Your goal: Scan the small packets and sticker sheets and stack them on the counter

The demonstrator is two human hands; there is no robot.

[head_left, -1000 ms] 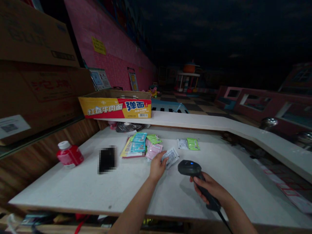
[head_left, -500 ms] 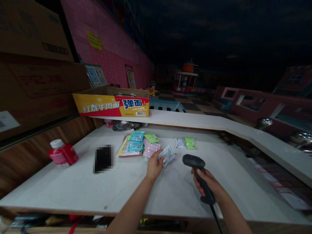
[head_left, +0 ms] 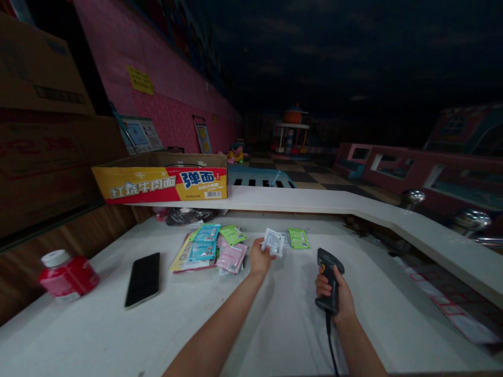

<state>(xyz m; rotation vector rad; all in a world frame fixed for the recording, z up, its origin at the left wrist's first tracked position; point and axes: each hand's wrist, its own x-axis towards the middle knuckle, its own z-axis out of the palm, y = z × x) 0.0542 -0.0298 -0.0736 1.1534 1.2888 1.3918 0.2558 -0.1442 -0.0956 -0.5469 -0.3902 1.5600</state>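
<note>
My left hand [head_left: 262,258] pinches a small white sachet [head_left: 274,241] over the back part of the counter. Behind it lies another pale packet, mostly covered, beside a green packet [head_left: 298,238]. My right hand [head_left: 341,293] is wrapped round the handle of a black corded barcode scanner [head_left: 329,277], its head tilted up and its cable trailing toward me. Left of my left hand is a loose pile: pink packets [head_left: 231,256], a green packet [head_left: 232,234] and blue packets [head_left: 205,242], the blue ones resting on a yellow and pink booklet [head_left: 184,256].
A black phone [head_left: 143,280] lies left of the pile, and a red bottle with a white cap [head_left: 68,276] stands further left. An open noodle carton [head_left: 165,183] sits on the raised ledge [head_left: 283,199]. Brown boxes [head_left: 47,152] are stacked at left.
My left hand has carried the white sachet forward and right, over the pale packet near the green one. My right hand has turned the scanner more upright and moved slightly right. The view has shifted.
</note>
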